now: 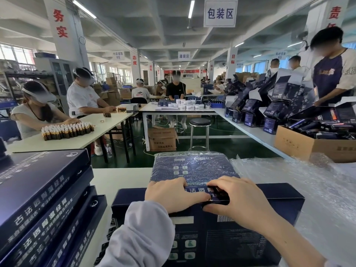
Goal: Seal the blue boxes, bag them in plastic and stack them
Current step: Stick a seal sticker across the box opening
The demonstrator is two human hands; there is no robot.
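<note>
The white surface (119, 178) runs across the near foreground; on its left a stack of blue boxes (42, 199) lies tilted, lids printed with pale characters; in the middle, nearest the person, a blue box (212, 247) stands with its printed face toward the camera; to the right a heap of clear plastic bags (308, 185) lies crumpled; just behind the blue box a bagged box (192, 166) lies flat, wrapped in shiny film; the left hand (171, 195), in a pale sleeve, curls its fingers over the blue box's far top edge; the right hand (238, 197), just beside it, pinches the flap there between curled fingers and thumb.
</note>
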